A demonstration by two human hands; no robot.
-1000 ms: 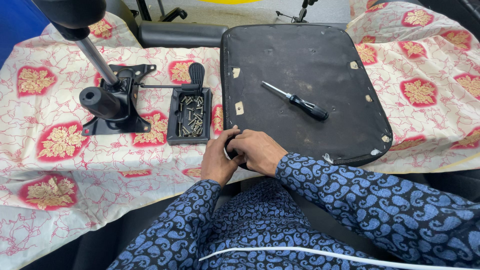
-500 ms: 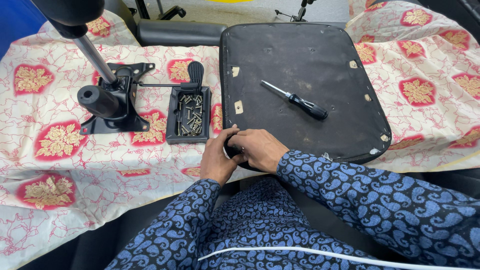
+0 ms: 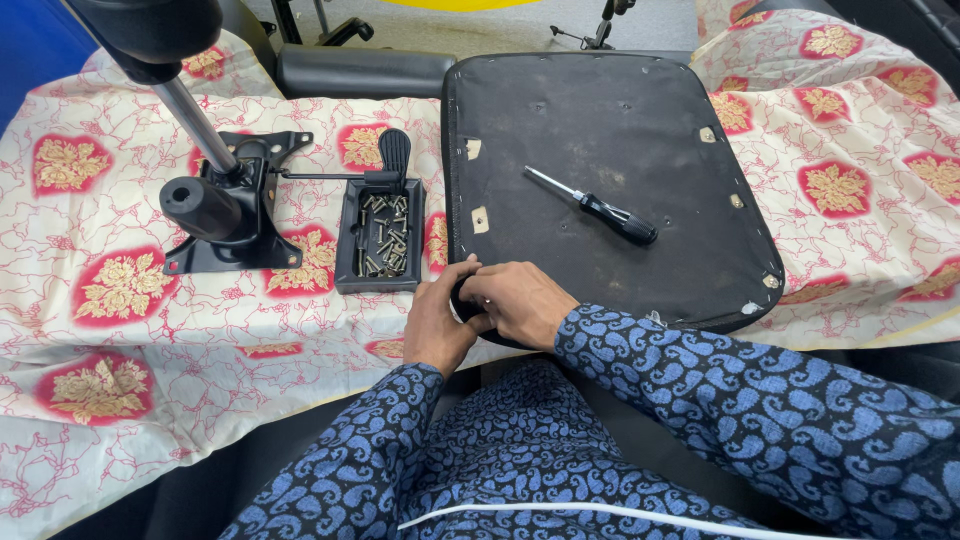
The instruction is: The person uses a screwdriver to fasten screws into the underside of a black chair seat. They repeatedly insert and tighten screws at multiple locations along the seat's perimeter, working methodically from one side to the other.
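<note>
A black chair seat pad (image 3: pixel 610 140) lies upside down on a patterned cloth. My left hand (image 3: pixel 437 322) and my right hand (image 3: pixel 520 303) meet at its near left corner, both closed around a small dark object (image 3: pixel 462 296) that is mostly hidden by the fingers. A black-handled screwdriver (image 3: pixel 600 208) lies loose on the pad, beyond my right hand. A black tray of screws (image 3: pixel 380 236) sits just left of the pad, a short way from my left hand.
A black chair tilt mechanism with a metal gas cylinder (image 3: pixel 218 195) stands left of the tray. A black armrest pad (image 3: pixel 360 72) lies at the back. The white and red floral cloth (image 3: pixel 120 300) covers the whole surface.
</note>
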